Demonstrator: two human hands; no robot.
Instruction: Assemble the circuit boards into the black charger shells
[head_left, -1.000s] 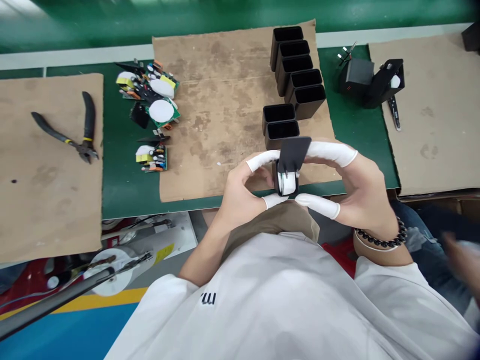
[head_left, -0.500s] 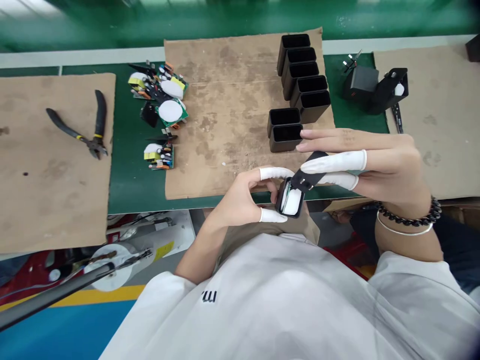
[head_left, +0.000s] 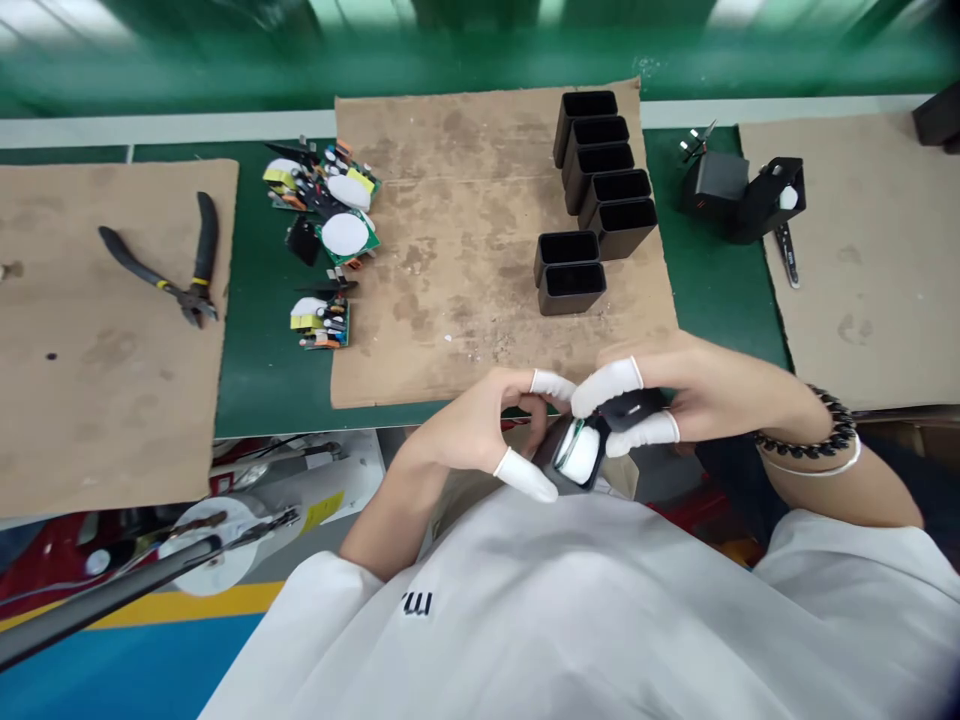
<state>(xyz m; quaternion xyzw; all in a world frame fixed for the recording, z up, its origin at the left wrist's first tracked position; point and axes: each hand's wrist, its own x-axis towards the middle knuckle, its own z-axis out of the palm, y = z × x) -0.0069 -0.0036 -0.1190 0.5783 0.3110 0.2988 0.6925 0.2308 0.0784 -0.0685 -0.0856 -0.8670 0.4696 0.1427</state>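
My left hand (head_left: 480,425), with white finger cots on thumb and index finger, grips a black plastic case (head_left: 559,455) just off the bench's front edge. Inside the case's mouth sits a circuit board with a white pad (head_left: 579,455). A black cover (head_left: 630,408) stands out at the case's right side, pinched between the cotted fingers of my right hand (head_left: 652,400). The cover meets the case at its upper right edge; whether the two are joined I cannot tell. Part of the case is hidden behind my left fingers.
Several open black cases (head_left: 592,205) stand at the cardboard's (head_left: 450,250) right side. Several circuit boards (head_left: 330,225) lie left of it. Black-handled cutters (head_left: 193,298) rest on the left cardboard. More black cases (head_left: 716,185) and tweezers (head_left: 787,255) are at the right.
My right hand has come down and turned, its fingers now bent around the cover. The case has moved slightly lower and tilted, still in my left hand.
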